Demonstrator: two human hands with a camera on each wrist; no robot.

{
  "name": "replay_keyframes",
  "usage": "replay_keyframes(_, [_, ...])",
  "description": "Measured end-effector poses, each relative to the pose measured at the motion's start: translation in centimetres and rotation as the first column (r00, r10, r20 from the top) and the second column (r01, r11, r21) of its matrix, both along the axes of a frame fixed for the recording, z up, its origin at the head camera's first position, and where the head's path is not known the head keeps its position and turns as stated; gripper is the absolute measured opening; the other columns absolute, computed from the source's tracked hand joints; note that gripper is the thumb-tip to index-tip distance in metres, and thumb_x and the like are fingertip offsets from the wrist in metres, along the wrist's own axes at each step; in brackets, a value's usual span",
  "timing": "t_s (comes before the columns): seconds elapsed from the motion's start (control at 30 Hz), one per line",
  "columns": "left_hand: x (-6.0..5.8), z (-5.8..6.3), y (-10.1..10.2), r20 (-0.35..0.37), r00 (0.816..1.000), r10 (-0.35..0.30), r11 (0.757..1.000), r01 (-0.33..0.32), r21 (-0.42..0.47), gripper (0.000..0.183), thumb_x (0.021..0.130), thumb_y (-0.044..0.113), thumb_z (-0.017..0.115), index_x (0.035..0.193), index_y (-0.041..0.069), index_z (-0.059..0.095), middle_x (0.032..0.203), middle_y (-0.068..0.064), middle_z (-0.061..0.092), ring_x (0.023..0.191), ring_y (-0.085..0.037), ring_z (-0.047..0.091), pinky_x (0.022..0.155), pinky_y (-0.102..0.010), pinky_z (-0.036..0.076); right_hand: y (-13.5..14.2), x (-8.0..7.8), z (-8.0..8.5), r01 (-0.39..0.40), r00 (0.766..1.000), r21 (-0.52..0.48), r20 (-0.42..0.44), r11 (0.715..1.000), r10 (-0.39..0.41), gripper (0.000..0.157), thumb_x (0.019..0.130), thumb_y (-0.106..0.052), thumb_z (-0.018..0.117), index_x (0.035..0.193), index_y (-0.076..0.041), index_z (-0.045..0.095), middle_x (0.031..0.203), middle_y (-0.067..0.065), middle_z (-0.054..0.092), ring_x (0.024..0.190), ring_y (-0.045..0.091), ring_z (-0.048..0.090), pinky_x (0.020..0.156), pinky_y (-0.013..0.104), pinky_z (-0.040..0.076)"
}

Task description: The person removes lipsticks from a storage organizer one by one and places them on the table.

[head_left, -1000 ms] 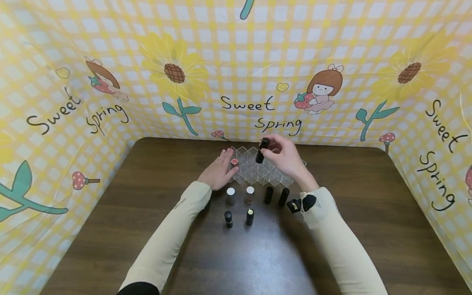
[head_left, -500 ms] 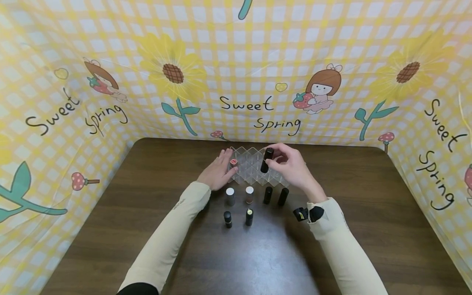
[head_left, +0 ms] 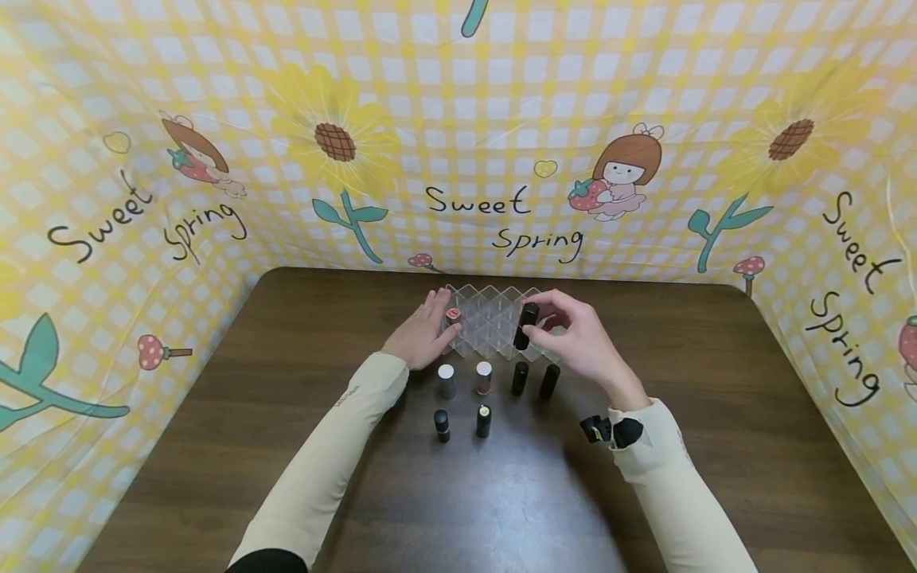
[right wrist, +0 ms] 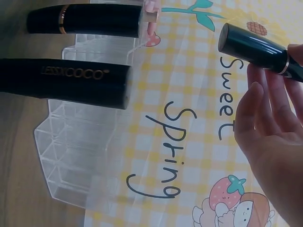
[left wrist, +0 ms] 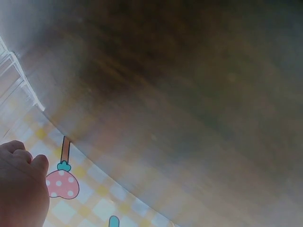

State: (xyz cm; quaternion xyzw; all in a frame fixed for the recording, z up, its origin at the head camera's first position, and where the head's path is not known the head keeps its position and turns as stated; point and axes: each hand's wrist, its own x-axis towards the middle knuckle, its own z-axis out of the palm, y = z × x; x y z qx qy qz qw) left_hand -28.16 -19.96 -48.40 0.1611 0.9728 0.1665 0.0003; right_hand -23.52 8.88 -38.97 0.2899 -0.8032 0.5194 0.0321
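Observation:
My right hand (head_left: 579, 338) pinches a black lipstick tube (head_left: 526, 325) over the right part of a clear diamond-celled lipstick holder (head_left: 490, 318). In the right wrist view the tube (right wrist: 251, 49) shows a thin gold ring, and fingers and thumb close on its far part. At the holder's left end lies my left hand (head_left: 421, 334), fingers extended along the side and thumb near the front. A red-topped lipstick (head_left: 454, 315) stands in a cell beside that hand. The left wrist view catches only part of the left hand (left wrist: 23, 184) and the holder's edge (left wrist: 23, 78).
Two white-capped tubes (head_left: 483, 378) and two black tubes (head_left: 520, 379) stand in a row before the holder. Nearer to me are two shorter dark tubes (head_left: 442, 426). A yellow checked cloth (head_left: 458, 119) rises behind the brown table (head_left: 286, 382).
My right hand has moved right and toward me with the black lipstick tube, from the back middle of the holder to its right part. The left hand stays at the left end.

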Motion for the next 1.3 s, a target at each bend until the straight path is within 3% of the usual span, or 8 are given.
replay_keyframes(0.4, [-0.1,-0.5,-0.1,-0.024,1.000,-0.002,1.000,0.002,0.012,0.074,0.102,0.050,0.028,0.156,0.004,0.007,0.163,-0.015,0.010,0.151,-0.031,0.009,0.123,-0.042,0.017,0.8,1.3,-0.9,-0.006,1.000,0.015,0.025,1.000,0.006,0.029,0.084,-0.010,0.073,0.112,-0.007,0.065,0.103,0.008,0.065,0.083,0.016,0.062,0.074,0.027,0.053])
replay_keyframes(1.3, [-0.4,-0.6,-0.1,0.007,1.000,0.007,1.000,-0.007,0.002,0.076,0.101,0.056,0.023,0.156,0.009,0.002,0.164,-0.010,0.006,0.152,-0.024,0.002,0.123,-0.039,0.014,1.8,3.1,-2.9,-0.097,0.990,0.038,0.107,0.995,0.092,0.025,0.083,-0.006,0.074,0.106,-0.011,0.065,0.098,0.006,0.066,0.081,0.016,0.065,0.073,0.025,0.055])
